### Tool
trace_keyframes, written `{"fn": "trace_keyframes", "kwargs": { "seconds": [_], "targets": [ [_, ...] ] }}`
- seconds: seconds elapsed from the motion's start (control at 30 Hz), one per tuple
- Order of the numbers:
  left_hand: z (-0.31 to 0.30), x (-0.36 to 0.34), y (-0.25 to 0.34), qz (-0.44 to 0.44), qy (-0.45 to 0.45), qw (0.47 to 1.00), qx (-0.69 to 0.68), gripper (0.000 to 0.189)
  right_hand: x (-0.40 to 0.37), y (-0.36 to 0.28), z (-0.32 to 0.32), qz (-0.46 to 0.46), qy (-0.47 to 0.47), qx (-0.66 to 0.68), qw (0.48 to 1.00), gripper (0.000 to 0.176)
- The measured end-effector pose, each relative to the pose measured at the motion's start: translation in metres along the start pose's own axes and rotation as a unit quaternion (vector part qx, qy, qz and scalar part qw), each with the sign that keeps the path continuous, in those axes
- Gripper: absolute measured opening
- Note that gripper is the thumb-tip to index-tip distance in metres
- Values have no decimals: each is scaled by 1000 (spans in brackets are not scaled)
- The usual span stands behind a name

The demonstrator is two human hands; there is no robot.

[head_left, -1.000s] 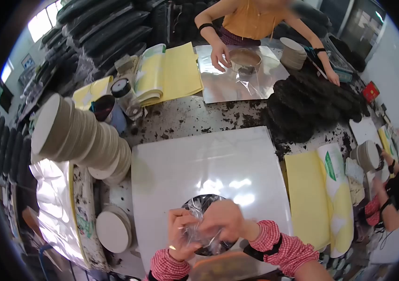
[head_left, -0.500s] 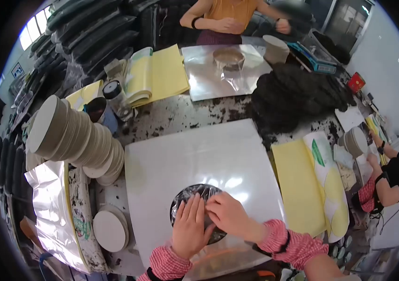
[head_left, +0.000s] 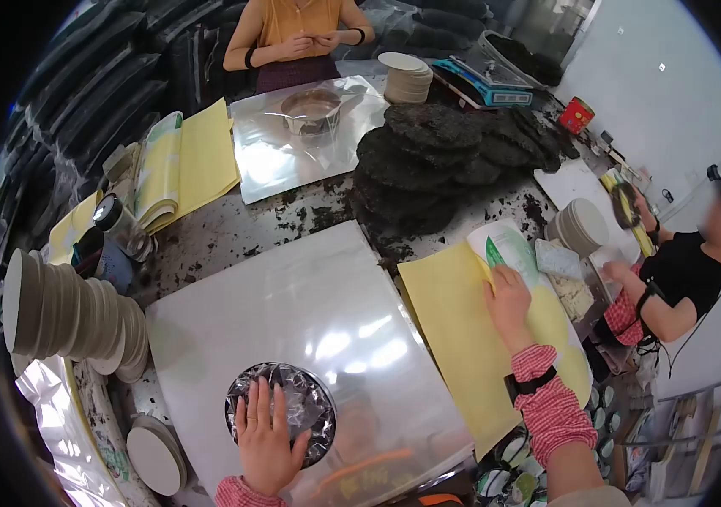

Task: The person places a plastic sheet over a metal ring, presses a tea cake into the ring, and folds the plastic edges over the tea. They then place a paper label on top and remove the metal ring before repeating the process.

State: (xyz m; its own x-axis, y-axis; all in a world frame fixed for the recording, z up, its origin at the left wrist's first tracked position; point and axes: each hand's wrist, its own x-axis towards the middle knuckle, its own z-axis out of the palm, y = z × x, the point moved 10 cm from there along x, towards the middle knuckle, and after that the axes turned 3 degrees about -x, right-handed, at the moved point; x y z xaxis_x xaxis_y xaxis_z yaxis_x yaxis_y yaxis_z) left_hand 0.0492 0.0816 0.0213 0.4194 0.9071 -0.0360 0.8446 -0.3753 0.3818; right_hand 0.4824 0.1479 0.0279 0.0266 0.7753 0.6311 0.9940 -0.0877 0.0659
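Note:
My left hand (head_left: 266,439) lies flat, fingers spread, on a round ring mould (head_left: 323,414) lined with crinkled clear film over dark material. The mould rests on a shiny metal plate (head_left: 276,304) near the front. Off to the right, my right hand (head_left: 510,306) touches the folded printed edge of a yellow sheet stack (head_left: 453,338). Its fingers are bent over the white and green edge (head_left: 494,252), and whether they pinch a sheet is not clear.
Stacked round discs (head_left: 73,313) stand at the left, with more discs (head_left: 156,456) below. Dark round cakes (head_left: 428,160) are piled at the back. One person (head_left: 301,42) stands across the table; another (head_left: 682,262) works at the right. A jar (head_left: 121,224) leans at the left.
My right hand has left the mould and moved right to the yellow sheets. My left hand stays on the mould. The view has shifted right, and the person opposite has brought both hands together.

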Motion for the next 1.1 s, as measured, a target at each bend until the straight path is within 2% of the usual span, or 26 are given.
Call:
{"fn": "trace_keyframes", "kwargs": {
  "seconds": [0.03, 0.13, 0.17, 0.2, 0.23, 0.27, 0.33, 0.37, 0.4, 0.43, 0.5, 0.57, 0.63, 0.7, 0.77, 0.83, 0.9, 0.97, 1.03, 1.1],
  "targets": [
    [-1, 0, 1, 3, 7, 1000, 12, 77, -4, 5, -6, -39, 73, -65, 994, 9],
    [-1, -2, 4, 8, 7, 999, 31, 76, -24, 23, 39, -15, 12, -72, 997, 18],
    [-2, -3, 4, 12, 12, 999, 40, 76, -16, 20, 32, -11, 8, -69, 998, 18],
    [-3, -3, 5, 16, 16, 999, 31, 76, -5, 38, 51, 67, -141, -74, 985, 22],
    [-4, -3, 5, 17, 18, 999, 34, 76, -8, 53, 68, 141, -283, -78, 945, 26],
    [-4, -3, 5, 15, 22, 999, 28, 76, -7, 56, 65, 142, -278, -78, 947, 26],
    [-5, -3, 4, 13, 30, 999, 19, 76, -1, 65, 49, 158, -208, 26, 965, 24],
    [-5, -4, 4, 16, 34, 999, 23, 76, -6, 62, 51, 155, -207, 23, 966, 24],
    [-5, -5, 5, 21, 37, 999, 27, 75, -5, 37, 32, 51, -68, 2, 996, 18],
    [-5, -5, 6, 23, 39, 999, 25, 75, -14, 13, 13, -53, 73, -20, 996, 13],
    [-6, -5, 4, 20, 43, 999, 16, 74, -20, 19, 39, -49, 61, -41, 996, 13],
    [-6, -6, 3, 23, 50, 998, 11, 75, -10, 17, 33, -49, 47, -57, 996, 13],
    [-7, -7, 3, 28, 58, 998, 2, 77, 2, 44, 44, 38, -150, 34, 987, 14],
    [-6, -8, 3, 33, 61, 998, 4, 76, 24, 76, 30, 128, -147, 121, 973, 15],
    [-9, -4, 0, 26, 63, 998, -2, 76, 73, 6, -88, 74, -58, 216, 972, 15],
    [-8, -6, 2, 22, 51, 998, -16, 76, 84, -38, -166, 113, -27, 285, 952, 17],
    [-6, -6, 0, 20, 57, 998, -17, 73, 57, -99, -153, 240, -182, 423, 855, 30],
    [-13, -10, 6, 12, 80, 997, 12, 70, 1, -185, -97, -21, -199, 459, 866, 47],
    [-22, -8, -4, 2, 119, 992, 42, 66, -61, -270, -89, -143, -236, 432, 859, 63],
    [2, -11, -9, 82, 71, 979, -175, 59, -80, -317, -115, -301, -192, 393, 848, 72]
  ]
}}
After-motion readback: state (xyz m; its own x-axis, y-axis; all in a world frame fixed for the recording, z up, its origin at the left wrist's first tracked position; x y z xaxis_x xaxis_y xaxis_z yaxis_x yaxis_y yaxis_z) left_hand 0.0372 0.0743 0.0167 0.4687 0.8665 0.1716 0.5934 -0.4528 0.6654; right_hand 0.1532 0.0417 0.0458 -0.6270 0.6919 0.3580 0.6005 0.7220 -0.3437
